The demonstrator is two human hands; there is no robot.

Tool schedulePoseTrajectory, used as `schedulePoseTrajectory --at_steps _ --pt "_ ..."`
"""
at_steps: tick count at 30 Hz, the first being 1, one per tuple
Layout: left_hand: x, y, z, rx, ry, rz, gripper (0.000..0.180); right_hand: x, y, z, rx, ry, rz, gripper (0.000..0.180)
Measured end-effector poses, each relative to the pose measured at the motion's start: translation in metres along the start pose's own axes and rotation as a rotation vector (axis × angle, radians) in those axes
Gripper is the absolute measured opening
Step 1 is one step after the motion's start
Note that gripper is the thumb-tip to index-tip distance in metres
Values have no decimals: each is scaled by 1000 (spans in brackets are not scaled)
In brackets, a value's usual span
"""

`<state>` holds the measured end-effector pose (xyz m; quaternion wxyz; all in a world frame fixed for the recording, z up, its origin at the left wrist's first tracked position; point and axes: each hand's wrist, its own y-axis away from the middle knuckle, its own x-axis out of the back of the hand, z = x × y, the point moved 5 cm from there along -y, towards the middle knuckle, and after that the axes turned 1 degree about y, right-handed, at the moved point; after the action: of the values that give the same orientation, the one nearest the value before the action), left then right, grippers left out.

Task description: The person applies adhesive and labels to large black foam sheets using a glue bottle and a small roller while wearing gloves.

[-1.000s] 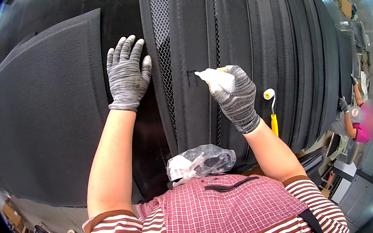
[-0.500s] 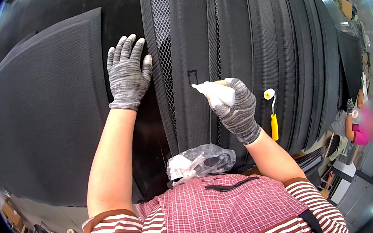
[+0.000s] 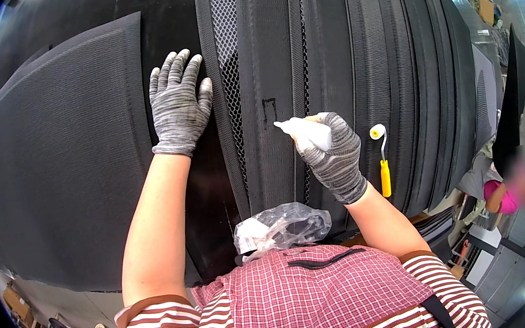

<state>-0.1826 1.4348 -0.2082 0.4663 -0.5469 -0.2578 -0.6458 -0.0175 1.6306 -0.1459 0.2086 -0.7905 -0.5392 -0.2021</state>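
A small white bottle sits clenched in the right hand, its tip touching a black padded panel on the desk. The left hand lies flat, fingers released and spread, left of the mesh strip. A yellow-handled roller rests just right of the right fingers.

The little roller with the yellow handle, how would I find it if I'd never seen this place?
Start at the big stack of black panels on the table. Go to the gloved right hand holding a white bottle; just to its right lies the roller. It is the only yellow thing on all that black, with a small white wheel on top.
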Motion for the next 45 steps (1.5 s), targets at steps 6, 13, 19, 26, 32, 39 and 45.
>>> schedulePoseTrajectory --at_steps 6,13,19,26,32,39,45 --pt "-1 0 0 3 -1 -2 45 -4 0 -11 322 236 -9 28" --pt "-1 -1 0 7 0 -14 44 -7 2 -16 275 182 -43 29" --pt "1 1 0 -4 -2 13 45 -5 -3 -21 389 313 -26 26" --pt "0 0 0 -4 0 7 45 -8 -20 -5 170 139 32 25" --pt "0 0 0 -2 8 10 45 -6 -9 -8 158 137 -43 26" --pt "1 0 1 2 -6 -5 44 -2 -19 -6 349 301 25 26" --pt "0 -1 1 9 5 -10 45 -5 -17 -4 232 163 39 26"
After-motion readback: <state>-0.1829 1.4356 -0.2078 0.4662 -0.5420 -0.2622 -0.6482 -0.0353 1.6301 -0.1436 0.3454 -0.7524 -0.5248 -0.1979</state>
